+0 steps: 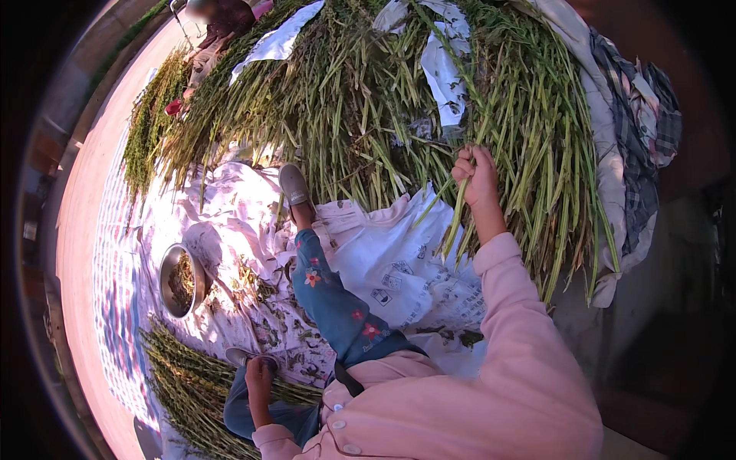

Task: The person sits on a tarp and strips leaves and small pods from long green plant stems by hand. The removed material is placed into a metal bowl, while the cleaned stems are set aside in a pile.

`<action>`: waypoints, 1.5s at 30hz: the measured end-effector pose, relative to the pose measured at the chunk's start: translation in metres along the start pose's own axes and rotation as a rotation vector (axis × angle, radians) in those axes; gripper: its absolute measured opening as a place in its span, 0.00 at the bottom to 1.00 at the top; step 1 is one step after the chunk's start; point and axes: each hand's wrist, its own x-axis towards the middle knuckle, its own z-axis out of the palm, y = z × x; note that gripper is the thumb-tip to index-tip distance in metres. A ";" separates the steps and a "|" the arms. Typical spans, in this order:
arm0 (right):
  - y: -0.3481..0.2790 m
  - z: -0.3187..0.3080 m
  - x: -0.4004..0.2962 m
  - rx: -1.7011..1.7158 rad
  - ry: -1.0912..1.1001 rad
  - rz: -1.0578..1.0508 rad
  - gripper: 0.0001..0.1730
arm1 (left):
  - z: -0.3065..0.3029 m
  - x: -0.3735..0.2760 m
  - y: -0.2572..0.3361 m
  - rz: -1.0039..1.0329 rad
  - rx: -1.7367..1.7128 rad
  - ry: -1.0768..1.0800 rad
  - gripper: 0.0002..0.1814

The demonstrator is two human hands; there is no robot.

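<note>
My right hand (476, 175), arm stretched forward, is closed around a long green plant stalk (440, 37). The stalk's cut end points back toward me, and its upper part lies over a large heap of cut leafy stalks (345, 98). Beside my bent leg is my left hand (259, 376), its fingers curled near my shoe. Whether anything is inside those fingers is hidden. Under and beyond that leg lies a smaller bundle of stalks (201, 391) with yellowish seed heads.
A metal basin (183, 282) holding plant bits stands on a pale cloth (230, 190) strewn with leaf scraps. Printed white plastic sheeting (397, 270) lies by my outstretched leg. At the far left a person (215, 34) sits by the heap. Plaid fabric (632, 132) hangs at right.
</note>
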 end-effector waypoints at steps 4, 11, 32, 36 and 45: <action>-0.021 -0.039 -0.018 -0.547 0.178 -0.034 0.13 | 0.002 0.009 -0.005 -0.067 -0.094 -0.047 0.07; -0.060 -0.082 -0.070 -1.199 0.127 -0.114 0.21 | 0.020 0.017 0.002 -0.078 -0.158 -0.133 0.10; -0.120 -0.115 -0.103 -1.099 0.285 0.038 0.07 | 0.032 0.021 -0.007 -0.082 -0.164 -0.239 0.11; -0.124 -0.148 -0.124 -1.827 0.154 -0.352 0.11 | 0.033 0.026 0.010 0.016 -0.072 -0.247 0.11; -0.087 -0.173 -0.164 -2.478 -0.127 -0.268 0.17 | 0.035 0.061 0.044 -0.019 -0.150 -0.319 0.10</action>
